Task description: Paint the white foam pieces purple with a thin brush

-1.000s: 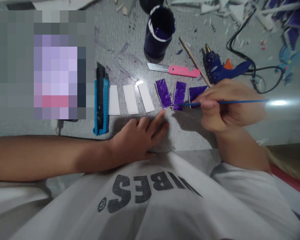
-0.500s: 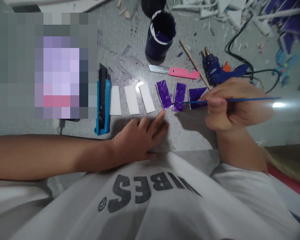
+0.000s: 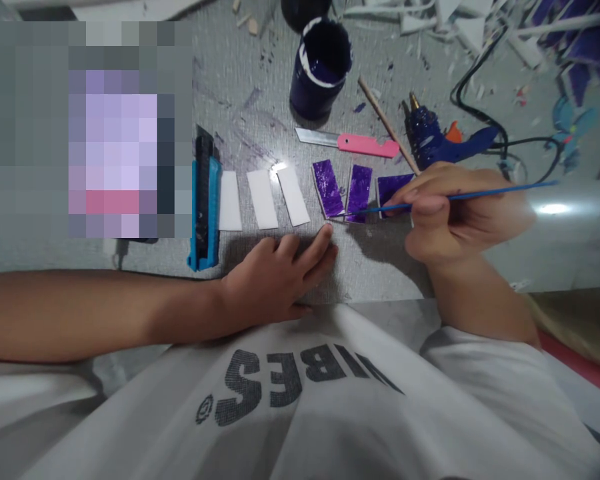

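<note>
My right hand (image 3: 460,213) pinches a thin blue paintbrush (image 3: 500,191). The brush tip rests at the lower end of a purple-painted strip (image 3: 329,188), where a little white shows. Beside that strip lie a second purple strip (image 3: 359,192) and a third purple piece (image 3: 393,188), partly hidden by my fingers. My left hand (image 3: 280,277) lies on the table with its fingers stretched out, a fingertip at the lower edge of the first purple strip. Left of the purple ones are three white strips (image 3: 263,200).
A paint jar (image 3: 313,100) stands open behind the strips. Around it lie a pink craft knife (image 3: 367,145), a wooden stick (image 3: 387,123) and a blue glue gun (image 3: 435,140) with black cable. A blue box cutter (image 3: 207,207) is at left; white scraps (image 3: 470,33) lie at upper right.
The brush tip has moved left and slightly down, from between two purple strips to the lower end of the first. My right hand tilted with it; my left hand stayed nearly still.
</note>
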A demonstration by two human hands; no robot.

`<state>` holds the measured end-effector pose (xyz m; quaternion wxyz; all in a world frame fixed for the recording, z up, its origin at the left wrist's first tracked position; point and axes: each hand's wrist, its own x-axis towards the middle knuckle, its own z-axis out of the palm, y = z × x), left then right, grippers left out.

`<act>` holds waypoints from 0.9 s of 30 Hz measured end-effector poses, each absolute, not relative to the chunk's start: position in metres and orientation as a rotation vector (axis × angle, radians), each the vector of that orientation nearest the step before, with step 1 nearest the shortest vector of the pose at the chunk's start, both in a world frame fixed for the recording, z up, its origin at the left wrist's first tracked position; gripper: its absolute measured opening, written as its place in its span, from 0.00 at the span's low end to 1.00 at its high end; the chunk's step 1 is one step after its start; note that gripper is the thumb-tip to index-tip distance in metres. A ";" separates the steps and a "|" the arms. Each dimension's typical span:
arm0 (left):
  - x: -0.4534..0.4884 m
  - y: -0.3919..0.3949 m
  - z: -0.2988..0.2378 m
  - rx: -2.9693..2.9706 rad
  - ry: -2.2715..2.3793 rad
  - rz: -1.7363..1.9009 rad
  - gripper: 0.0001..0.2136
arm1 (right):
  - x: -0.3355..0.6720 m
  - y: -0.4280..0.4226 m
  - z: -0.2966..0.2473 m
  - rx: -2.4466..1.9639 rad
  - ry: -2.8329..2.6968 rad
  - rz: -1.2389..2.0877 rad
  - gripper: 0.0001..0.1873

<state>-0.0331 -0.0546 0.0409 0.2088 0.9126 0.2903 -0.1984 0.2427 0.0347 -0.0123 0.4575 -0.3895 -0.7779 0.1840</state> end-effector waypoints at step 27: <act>-0.037 -0.057 0.033 2.575 0.842 -0.430 0.50 | 0.243 0.037 -0.006 -0.737 -2.029 0.334 0.12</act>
